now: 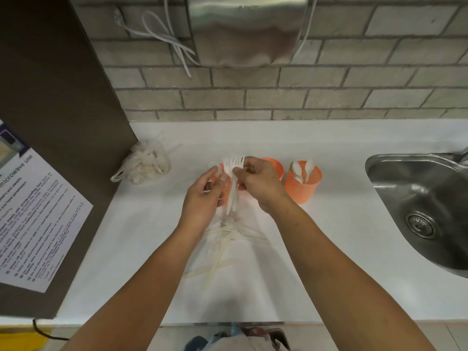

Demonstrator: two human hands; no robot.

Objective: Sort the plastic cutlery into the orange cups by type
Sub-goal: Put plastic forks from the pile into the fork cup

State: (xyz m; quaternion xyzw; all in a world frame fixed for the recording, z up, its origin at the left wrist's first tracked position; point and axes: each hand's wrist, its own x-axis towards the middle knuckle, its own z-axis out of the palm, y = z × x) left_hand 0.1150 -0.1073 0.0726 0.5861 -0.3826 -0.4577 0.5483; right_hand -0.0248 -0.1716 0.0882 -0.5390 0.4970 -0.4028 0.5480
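Both hands meet above the white counter on a bunch of white plastic forks (233,171), tines up. My right hand (255,181) pinches the bunch near the tines. My left hand (202,196) curls round fork handles from the left, and one more fork pokes up behind its fingers. Behind the hands stand two orange cups, mostly hidden: one on the left (220,166) and one in the middle (274,165). A third orange mesh cup (302,184) on the right holds spoons. Loose white cutlery (225,239) lies scattered on the counter below the hands.
A clear plastic bag of cutlery (145,163) lies at the back left beside a dark cabinet side (63,110) bearing a printed notice. A steel sink (425,198) is sunk in the counter at the right. A steel dispenser hangs on the brick wall.
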